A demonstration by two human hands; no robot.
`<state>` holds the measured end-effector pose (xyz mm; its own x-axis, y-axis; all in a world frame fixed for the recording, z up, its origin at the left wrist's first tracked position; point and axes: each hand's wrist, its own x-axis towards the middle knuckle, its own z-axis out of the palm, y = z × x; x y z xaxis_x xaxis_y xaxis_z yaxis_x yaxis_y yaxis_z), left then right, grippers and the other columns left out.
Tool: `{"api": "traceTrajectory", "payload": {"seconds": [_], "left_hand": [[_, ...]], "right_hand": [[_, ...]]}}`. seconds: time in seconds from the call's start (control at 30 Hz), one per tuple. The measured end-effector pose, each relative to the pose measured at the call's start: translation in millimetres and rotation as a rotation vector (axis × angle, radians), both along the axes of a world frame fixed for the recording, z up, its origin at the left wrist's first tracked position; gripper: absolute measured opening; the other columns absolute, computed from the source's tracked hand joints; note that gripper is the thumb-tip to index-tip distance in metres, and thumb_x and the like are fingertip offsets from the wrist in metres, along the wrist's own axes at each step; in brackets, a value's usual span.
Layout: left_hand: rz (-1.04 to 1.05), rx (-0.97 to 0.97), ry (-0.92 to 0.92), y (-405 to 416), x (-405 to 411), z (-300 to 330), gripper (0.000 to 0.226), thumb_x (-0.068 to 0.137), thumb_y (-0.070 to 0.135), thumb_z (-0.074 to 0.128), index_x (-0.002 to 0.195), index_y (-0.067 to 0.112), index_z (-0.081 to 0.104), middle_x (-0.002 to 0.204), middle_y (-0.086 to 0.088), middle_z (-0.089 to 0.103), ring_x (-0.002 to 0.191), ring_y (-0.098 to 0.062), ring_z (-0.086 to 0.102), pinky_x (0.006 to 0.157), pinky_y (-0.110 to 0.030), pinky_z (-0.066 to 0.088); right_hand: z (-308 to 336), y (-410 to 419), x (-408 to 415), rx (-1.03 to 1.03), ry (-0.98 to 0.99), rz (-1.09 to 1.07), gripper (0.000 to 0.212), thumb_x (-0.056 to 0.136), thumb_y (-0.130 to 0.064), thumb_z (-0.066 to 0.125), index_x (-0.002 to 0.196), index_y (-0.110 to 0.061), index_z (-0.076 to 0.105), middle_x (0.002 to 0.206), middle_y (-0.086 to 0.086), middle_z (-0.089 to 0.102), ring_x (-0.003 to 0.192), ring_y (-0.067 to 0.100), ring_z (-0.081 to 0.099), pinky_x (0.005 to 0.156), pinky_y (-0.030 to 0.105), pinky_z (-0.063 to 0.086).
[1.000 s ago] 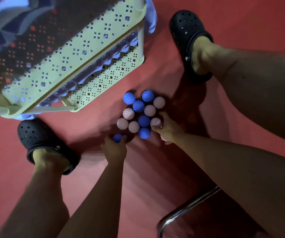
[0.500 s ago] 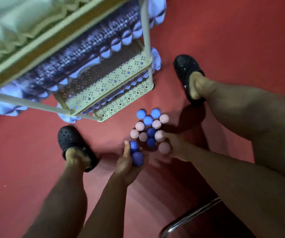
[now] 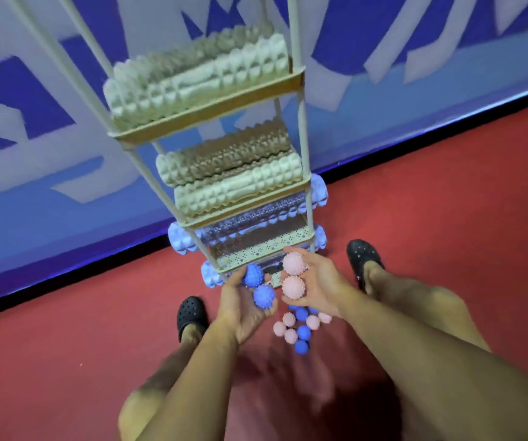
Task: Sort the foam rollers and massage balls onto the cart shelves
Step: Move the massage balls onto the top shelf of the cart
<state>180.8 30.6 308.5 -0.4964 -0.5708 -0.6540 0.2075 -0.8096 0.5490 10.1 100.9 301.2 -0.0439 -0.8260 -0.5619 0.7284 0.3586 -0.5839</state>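
Fingers (image 3: 240, 276) of left hand (image 3: 240, 310) curled round two blue spiky balls (image 3: 257, 286); right hand (image 3: 315, 283) likewise cupping two pink spiky balls (image 3: 293, 275) — both raised just before cart (image 3: 211, 113). Loose balls (image 3: 299, 329) clustered on red floor (image 3: 431, 237) below — foam rollers (image 3: 199, 78) on upper shelves.

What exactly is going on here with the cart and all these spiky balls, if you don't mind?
A person is sorting massage gear onto a tiered cart. The left hand holds two blue spiky balls; the right hand holds two pink spiky balls, both raised in front of the lower shelves. Foam rollers already fill the upper shelves. More pink and blue balls wait on the red floor.
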Motion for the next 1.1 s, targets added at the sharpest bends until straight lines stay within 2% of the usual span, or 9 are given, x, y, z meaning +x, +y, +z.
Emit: {"api": "traceTrajectory", "payload": {"seconds": [0.13,0.23,0.37,0.5,0.57,0.67,0.8,0.93,1.1], "left_hand": [[0.005,-0.201,0.025,-9.7,-4.4,89.1,0.031,0.097,0.042,0.048,0.094,0.013,0.059,0.084,-0.006,0.059,0.065,-0.021,0.054,0.064,-0.032,0.040],[0.029,-0.385,0.027,-16.6,-10.6,164.4,0.042,0.101,0.053,0.047,0.091,0.015,0.061,0.081,-0.005,0.061,0.065,-0.019,0.054,0.063,-0.031,0.039],[0.079,-0.673,-0.005,-37.0,-18.2,248.5,0.042,0.097,0.055,0.056,0.108,0.015,0.057,0.089,-0.005,0.052,0.066,-0.018,0.047,0.058,-0.032,0.045],[0.072,-1.020,0.022,-51.7,-22.1,337.6,0.031,0.099,0.052,0.054,0.084,0.026,0.059,0.078,-0.003,0.037,0.061,-0.016,0.032,0.059,-0.032,0.030],[0.089,-1.221,-0.024,-58.7,-24.0,379.5,0.030,0.099,0.051,0.053,0.084,0.026,0.055,0.069,0.006,0.041,0.056,-0.014,0.033,0.059,-0.030,0.029],[0.226,-1.529,-0.269,-77.3,-31.8,428.0,0.025,0.101,0.049,0.053,0.097,0.024,0.056,0.077,0.011,0.054,0.064,-0.008,0.047,0.070,-0.031,0.041],[0.347,-1.918,-0.856,-124.4,-40.2,470.9,0.033,0.095,0.057,0.055,0.114,0.030,0.055,0.106,0.004,0.054,0.101,-0.018,0.051,0.087,-0.032,0.042],[0.102,-1.895,-1.264,-169.9,-49.1,490.6,0.050,0.095,0.061,0.052,0.132,0.026,0.052,0.123,-0.004,0.050,0.124,-0.025,0.039,0.100,-0.037,0.036],[-0.128,-1.763,-1.386,-202.2,-51.6,474.6,0.046,0.101,0.052,0.046,0.137,0.024,0.051,0.133,-0.011,0.052,0.126,-0.030,0.038,0.104,-0.042,0.035]], "right_hand": [[95.4,-18.8,-3.4,-0.197,0.099,0.032,0.025,0.094,-0.046,0.053,0.109,-0.028,0.061,0.083,0.008,0.058,0.071,0.022,0.051,0.072,0.037,0.042],[166.0,-37.9,-6.6,-0.386,0.214,0.019,0.020,0.103,-0.038,0.045,0.111,-0.027,0.060,0.084,0.011,0.056,0.069,0.022,0.051,0.068,0.035,0.042],[262.5,-55.7,-8.4,-0.603,0.406,0.033,0.020,0.107,-0.028,0.040,0.114,-0.023,0.058,0.084,0.010,0.054,0.067,0.020,0.051,0.060,0.031,0.039],[353.6,-74.2,-10.4,-0.777,0.717,-0.009,0.017,0.104,-0.030,0.045,0.111,-0.028,0.061,0.090,0.007,0.057,0.070,0.016,0.056,0.057,0.027,0.042],[395.5,-84.4,-13.5,-0.836,0.909,-0.054,0.018,0.105,-0.032,0.045,0.117,-0.028,0.058,0.089,0.005,0.059,0.073,0.018,0.054,0.057,0.028,0.042],[444.3,-102.2,-20.3,-0.883,1.287,-0.139,0.028,0.104,-0.036,0.047,0.130,-0.025,0.046,0.102,0.004,0.059,0.084,0.016,0.056,0.072,0.035,0.046],[485.5,-132.1,-35.1,-0.701,1.859,-0.181,0.047,0.098,-0.052,0.051,0.134,-0.024,0.040,0.124,0.008,0.048,0.112,0.022,0.050,0.096,0.039,0.044],[506.4,-164.4,-48.3,-0.514,2.024,0.023,0.048,0.100,-0.044,0.051,0.139,-0.019,0.039,0.131,0.014,0.048,0.129,0.029,0.040,0.101,0.047,0.046],[494.4,-194.5,-57.8,-0.432,2.130,0.197,0.044,0.101,-0.043,0.045,0.138,-0.019,0.042,0.120,0.013,0.054,0.112,0.028,0.051,0.080,0.036,0.048]]}}
